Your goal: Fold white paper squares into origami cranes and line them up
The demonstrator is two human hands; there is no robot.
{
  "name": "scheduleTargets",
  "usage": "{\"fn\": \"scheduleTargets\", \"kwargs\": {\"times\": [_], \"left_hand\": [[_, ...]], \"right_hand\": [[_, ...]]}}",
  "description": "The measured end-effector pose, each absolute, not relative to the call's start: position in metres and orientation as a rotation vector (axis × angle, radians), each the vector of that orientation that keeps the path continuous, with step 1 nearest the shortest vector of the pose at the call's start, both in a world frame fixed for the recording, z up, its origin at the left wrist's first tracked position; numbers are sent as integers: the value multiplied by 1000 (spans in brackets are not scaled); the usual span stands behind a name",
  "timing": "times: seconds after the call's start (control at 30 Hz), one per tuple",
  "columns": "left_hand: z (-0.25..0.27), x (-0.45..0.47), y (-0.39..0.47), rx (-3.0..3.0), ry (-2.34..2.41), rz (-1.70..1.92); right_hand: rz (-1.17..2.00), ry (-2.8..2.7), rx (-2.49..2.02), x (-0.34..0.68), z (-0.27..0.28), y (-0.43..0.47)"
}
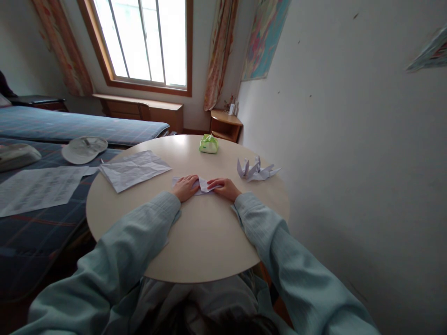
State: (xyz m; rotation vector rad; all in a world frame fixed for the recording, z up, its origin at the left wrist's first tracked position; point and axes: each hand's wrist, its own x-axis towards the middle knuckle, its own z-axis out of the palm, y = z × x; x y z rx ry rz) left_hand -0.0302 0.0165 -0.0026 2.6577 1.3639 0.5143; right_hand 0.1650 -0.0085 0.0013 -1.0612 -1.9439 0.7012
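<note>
A folded white sheet of paper (pixel 203 185) lies on the round table (pixel 206 232) between my two hands. My left hand (pixel 187 188) presses its left part down, fingers closed together over it. From the other side my right hand (pixel 225 187) grips the right part, with thumb and fingers at a raised fold. The underside of the paper and some fingertips are hidden. Just beyond my right hand stand several folded paper cranes (pixel 256 170), close together. To the left of my left hand lies a large creased sheet of paper (pixel 136 168).
A green tissue pack (pixel 208 144) sits toward the table's far edge. The white wall (pixel 349 163) rises close on the right. At left, a bed (pixel 42 184) carries a white cap (pixel 84 150) and printed sheets (pixel 38 186). Beyond the table stands a small corner shelf (pixel 225 118).
</note>
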Motion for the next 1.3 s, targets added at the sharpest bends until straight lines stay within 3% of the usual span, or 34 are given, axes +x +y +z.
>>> {"fn": "scheduleTargets", "kwargs": {"times": [1.3], "left_hand": [[5,-32,13,2664,1360,348]], "right_hand": [[607,-2087,-1120,165,11,-14]]}}
